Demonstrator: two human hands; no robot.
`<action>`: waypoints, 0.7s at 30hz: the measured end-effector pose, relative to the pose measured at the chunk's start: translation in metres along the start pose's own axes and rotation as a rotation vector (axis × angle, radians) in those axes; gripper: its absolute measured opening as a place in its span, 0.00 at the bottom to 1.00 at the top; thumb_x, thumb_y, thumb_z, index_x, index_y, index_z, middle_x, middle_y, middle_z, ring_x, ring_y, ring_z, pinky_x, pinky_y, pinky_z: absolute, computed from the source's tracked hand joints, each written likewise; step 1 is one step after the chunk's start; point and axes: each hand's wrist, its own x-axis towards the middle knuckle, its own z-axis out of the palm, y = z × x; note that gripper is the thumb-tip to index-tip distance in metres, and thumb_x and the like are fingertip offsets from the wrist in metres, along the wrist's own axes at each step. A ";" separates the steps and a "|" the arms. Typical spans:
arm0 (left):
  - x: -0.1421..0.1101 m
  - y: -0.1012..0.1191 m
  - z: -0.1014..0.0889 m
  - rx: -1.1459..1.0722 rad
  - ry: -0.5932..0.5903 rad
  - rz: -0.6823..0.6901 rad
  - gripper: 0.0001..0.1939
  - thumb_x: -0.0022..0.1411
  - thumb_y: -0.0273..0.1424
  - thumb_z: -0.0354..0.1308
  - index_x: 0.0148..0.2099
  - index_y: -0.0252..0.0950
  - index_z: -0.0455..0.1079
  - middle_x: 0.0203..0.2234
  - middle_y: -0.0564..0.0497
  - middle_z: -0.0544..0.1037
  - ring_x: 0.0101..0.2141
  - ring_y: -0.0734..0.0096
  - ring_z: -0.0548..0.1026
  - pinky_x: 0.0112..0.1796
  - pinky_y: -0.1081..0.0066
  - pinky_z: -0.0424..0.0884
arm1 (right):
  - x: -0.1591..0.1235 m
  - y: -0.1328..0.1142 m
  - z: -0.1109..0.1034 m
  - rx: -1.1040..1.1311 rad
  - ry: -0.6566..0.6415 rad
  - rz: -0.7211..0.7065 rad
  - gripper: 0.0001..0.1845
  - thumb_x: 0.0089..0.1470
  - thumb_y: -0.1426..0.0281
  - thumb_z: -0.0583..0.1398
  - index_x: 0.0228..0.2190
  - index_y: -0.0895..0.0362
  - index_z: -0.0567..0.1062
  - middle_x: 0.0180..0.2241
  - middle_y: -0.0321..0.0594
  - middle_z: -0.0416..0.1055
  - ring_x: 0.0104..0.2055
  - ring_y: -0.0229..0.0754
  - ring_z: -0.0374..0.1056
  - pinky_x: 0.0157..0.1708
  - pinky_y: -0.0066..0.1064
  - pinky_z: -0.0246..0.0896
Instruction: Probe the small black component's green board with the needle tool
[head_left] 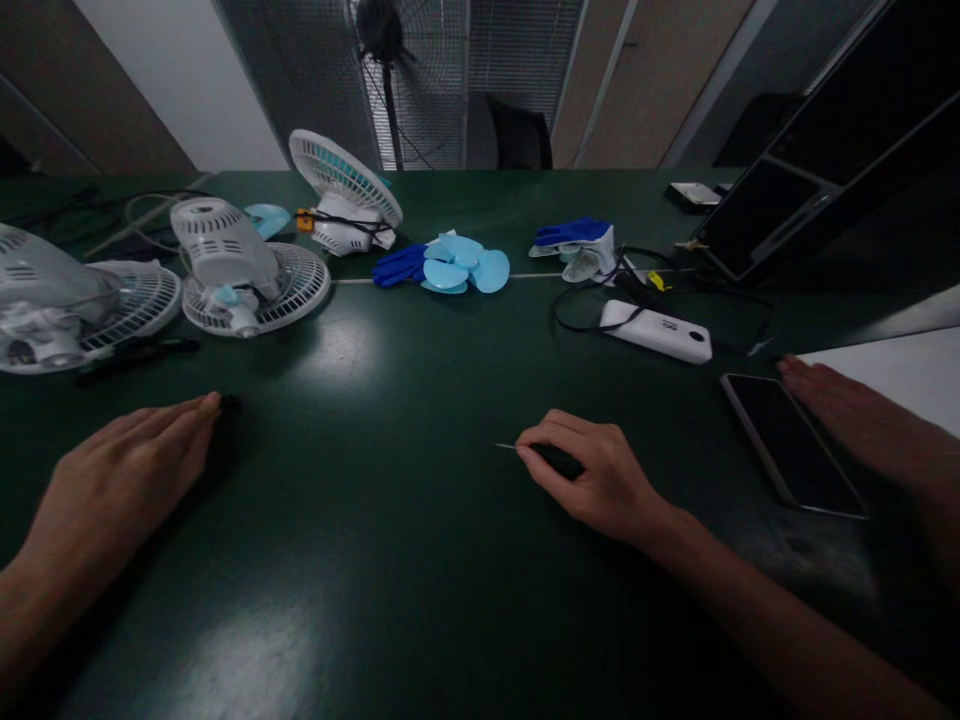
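Here, the right hand point(592, 475) is closed on a screwdriver point(556, 460), whose dark handle sits between the fingers and whose thin shaft points left over the middle of the counter point(360, 560). The left hand point(131, 455) is well apart, at the left side, its fingers drawn together with a small dark thing point(229, 404) at their tips (whether it grips that, I cannot tell). Beyond it, two white fans point(225, 245) lie grille down, and a third fan point(345, 225) sits farther back. Pale blue blades point(461, 262) rest against a blue glove point(397, 265); more gloves point(574, 235) lie to their right. Nearer, there is a white device point(660, 332) by a dark cable. A phone point(795, 445) lies flat at the right, just beside another person's hand point(832, 395).
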 end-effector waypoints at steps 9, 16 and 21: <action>-0.001 0.015 -0.002 0.026 -0.002 -0.006 0.23 0.70 0.46 0.50 0.58 0.41 0.72 0.54 0.48 0.77 0.50 0.55 0.77 0.51 0.60 0.73 | 0.000 -0.001 0.000 0.015 -0.009 0.008 0.08 0.66 0.69 0.59 0.43 0.56 0.78 0.37 0.39 0.75 0.33 0.37 0.70 0.32 0.29 0.66; -0.001 0.139 0.023 -0.566 -0.229 0.384 0.13 0.69 0.39 0.57 0.53 0.44 0.73 0.45 0.46 0.78 0.43 0.62 0.77 0.44 0.62 0.75 | 0.000 -0.004 0.000 0.026 -0.017 -0.055 0.07 0.66 0.70 0.60 0.43 0.55 0.78 0.36 0.39 0.75 0.34 0.38 0.71 0.32 0.30 0.65; -0.004 0.222 0.042 -0.779 -0.291 0.560 0.09 0.69 0.34 0.57 0.50 0.45 0.72 0.40 0.45 0.78 0.41 0.60 0.74 0.40 0.56 0.72 | 0.000 -0.007 -0.005 0.046 0.019 -0.082 0.06 0.64 0.71 0.61 0.42 0.56 0.78 0.37 0.39 0.76 0.35 0.39 0.72 0.34 0.32 0.66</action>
